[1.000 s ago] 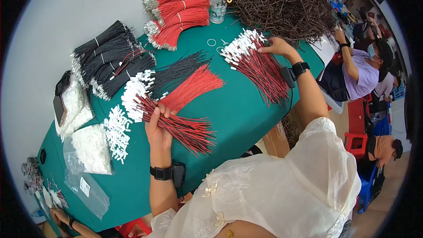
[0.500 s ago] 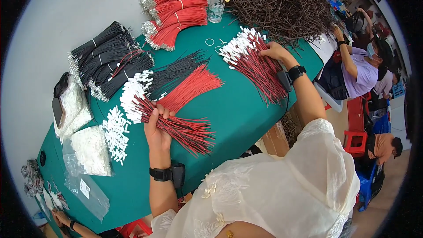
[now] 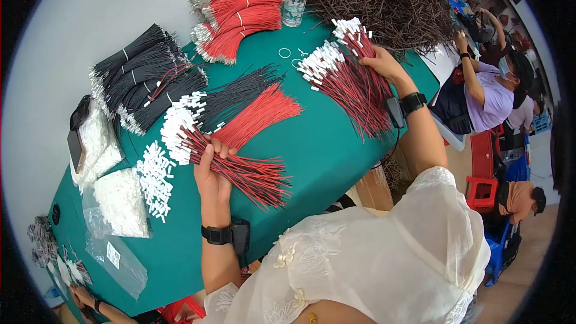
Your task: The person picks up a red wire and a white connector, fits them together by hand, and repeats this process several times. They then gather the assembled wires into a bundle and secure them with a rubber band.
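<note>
My left hand [image 3: 212,174] is closed around a bunch of red-and-black wires [image 3: 255,179] with white connectors at their upper-left ends. My right hand [image 3: 383,65] grips a second wire bunch [image 3: 359,41] of the same kind. Its white ends stand apart from a similar wire pile [image 3: 342,81] lying on the table beside it. Behind my left hand lie loose red wires [image 3: 261,117] and loose black wires [image 3: 243,96]. Left of that hand are scattered white connectors [image 3: 156,183].
Tied black wire bundles [image 3: 144,78] and tied red wire bundles [image 3: 240,18] lie at the back of the green table [image 3: 312,174]. A bottle [image 3: 296,0] stands beside a dark brown heap [image 3: 384,6]. Bags of white connectors [image 3: 122,203] lie left. A co-worker [image 3: 489,93] sits at right.
My right hand has risen slightly with its wire bunch, whose white ends have parted from the pile. My left hand stays closed on its bunch, in nearly the same place.
</note>
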{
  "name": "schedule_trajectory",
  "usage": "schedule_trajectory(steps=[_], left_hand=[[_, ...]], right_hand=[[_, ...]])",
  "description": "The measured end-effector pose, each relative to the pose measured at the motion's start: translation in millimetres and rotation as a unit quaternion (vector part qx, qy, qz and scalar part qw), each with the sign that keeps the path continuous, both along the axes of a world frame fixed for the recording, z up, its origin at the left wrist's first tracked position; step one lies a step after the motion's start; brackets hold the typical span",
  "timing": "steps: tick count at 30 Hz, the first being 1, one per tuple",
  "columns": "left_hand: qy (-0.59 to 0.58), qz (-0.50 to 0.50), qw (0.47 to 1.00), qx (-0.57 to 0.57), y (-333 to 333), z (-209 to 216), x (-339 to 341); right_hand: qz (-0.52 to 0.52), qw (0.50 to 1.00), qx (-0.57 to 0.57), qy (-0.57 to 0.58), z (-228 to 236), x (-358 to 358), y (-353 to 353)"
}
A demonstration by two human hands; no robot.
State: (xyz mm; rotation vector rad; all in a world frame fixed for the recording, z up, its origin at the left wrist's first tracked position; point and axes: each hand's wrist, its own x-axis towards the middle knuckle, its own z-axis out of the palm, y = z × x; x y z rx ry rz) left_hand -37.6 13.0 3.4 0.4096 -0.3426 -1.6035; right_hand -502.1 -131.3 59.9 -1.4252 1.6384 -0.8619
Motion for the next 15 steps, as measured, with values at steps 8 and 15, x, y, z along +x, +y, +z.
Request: schedule_trajectory(steps=[8, 15], left_hand=[[0.005, 0.000, 1.000, -0.007, 1, 2, -1], [-0.001, 0.002, 1.000, -0.007, 1, 2, -2]], right_hand=[[-0.019, 0.997, 0.066, -0.034, -2, 25, -3], [-0.010, 0.986, 0.120, -0.112, 3, 12, -2]])
